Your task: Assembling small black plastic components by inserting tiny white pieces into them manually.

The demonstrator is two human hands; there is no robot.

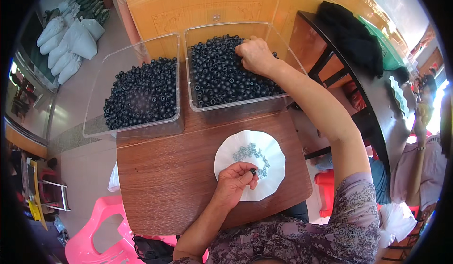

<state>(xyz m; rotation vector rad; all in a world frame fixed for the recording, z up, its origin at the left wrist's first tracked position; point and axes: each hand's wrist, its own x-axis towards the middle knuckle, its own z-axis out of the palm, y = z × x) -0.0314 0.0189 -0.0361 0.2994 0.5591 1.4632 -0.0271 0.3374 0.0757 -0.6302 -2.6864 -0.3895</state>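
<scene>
Beyond and left of the plate (277, 174), a clear box (165, 128) of black beads (141, 94); left of the plate, the table (165, 179) gives forearm room. Over the plate, the left hand (233, 181) pinches one black bead (253, 171), fingertips closed, probably so drops land there. Beyond it, a second box (236, 106), within reach; the right hand's (257, 56) fingers curl at its beads, contents hidden from me. Rightward, the table edge runs near the plate.

Head-worn fisheye cam looks down at nearby tbl (160, 179).
</scene>
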